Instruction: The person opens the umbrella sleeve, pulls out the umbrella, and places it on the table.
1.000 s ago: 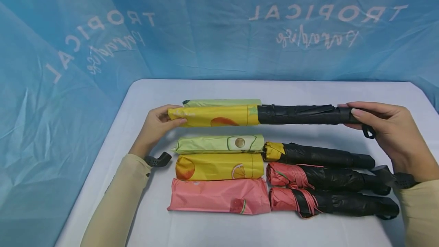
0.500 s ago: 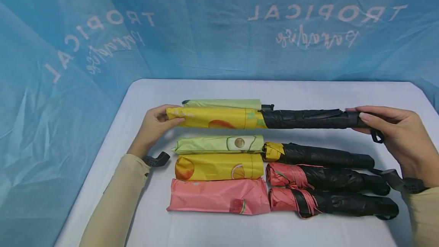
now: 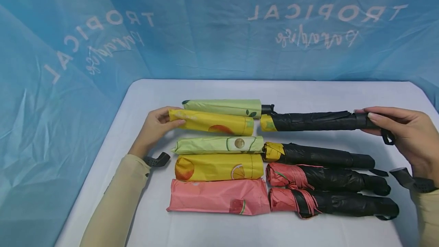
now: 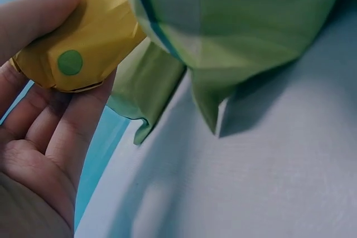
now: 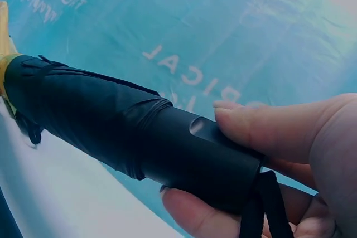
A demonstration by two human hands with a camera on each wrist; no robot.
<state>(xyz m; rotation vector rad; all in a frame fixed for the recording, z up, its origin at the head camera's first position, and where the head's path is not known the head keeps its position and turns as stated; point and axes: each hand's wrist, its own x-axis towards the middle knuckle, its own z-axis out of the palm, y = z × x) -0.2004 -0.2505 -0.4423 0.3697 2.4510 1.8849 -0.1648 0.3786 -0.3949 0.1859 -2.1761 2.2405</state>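
Observation:
My left hand (image 3: pixel 159 125) pinches the closed end of a yellow umbrella sleeve (image 3: pixel 212 122) with a mango print, thumb on top. My right hand (image 3: pixel 404 132) grips the handle of a folded black umbrella (image 3: pixel 315 121) with a yellow end; a strap loop hangs by the palm. A small gap separates the sleeve's open end from the umbrella's yellow tip. Both are held above the table. Behind the sleeve lies a green sleeved umbrella (image 3: pixel 223 106), its black handle showing. In the left wrist view, a green dot marks the yellow sleeve's end (image 4: pixel 70 62).
On the white table (image 3: pixel 291 228), a green avocado sleeve (image 3: pixel 205 145), a yellow sleeve (image 3: pixel 212 167) and a pink sleeve (image 3: pixel 212 196) lie stacked in a column. To their right are a yellow-tipped black umbrella (image 3: pixel 322 155) and two pink-and-black umbrellas (image 3: pixel 346 180). A blue curtain (image 3: pixel 219 48) hangs behind.
The black umbrella has slid rightward out of the yellow sleeve with my right hand, exposing its yellow tip. The sleeve now tilts down at its open end; my left hand has stayed nearly in place.

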